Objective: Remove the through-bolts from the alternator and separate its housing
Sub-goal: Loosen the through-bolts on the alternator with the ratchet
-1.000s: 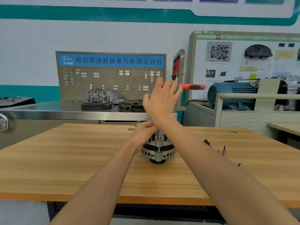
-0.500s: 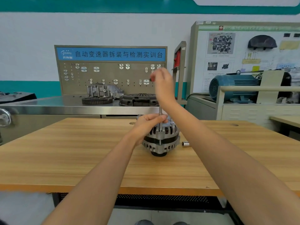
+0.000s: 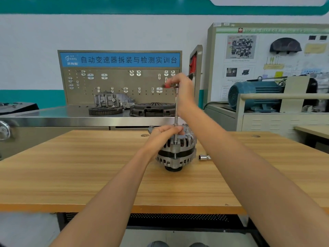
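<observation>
The right hand (image 3: 181,88) is curling its fingers around the top of a ratchet wrench (image 3: 173,85), up high. A bit of red handle is sticking out past the fingers. From the wrench a long thin metal bar (image 3: 176,111) is going straight down. The left hand (image 3: 164,135) is lower and is holding the top of the alternator (image 3: 176,152), with its fingers bent around the rim right where the bar is coming down.

The alternator is sitting on the wooden surface (image 3: 89,166), near the middle, with its round black end facing down. It is right under the right hand. The bar is standing straight up and down, in line with a through-bolt (image 3: 175,155) on the side facing the camera. So the turning should be going around that up-and-down line, I think, while the left hand, which is nearer, is keeping the alternator from spinning.

The end of the bar is partly hiding behind the left fingers, so how it is sitting on the bolt head is hard to see. Most of the wrench handle is hiding inside the right hand.

A small shiny socket (image 3: 204,157) is lying on the surface just beside the alternator, to the right.
</observation>
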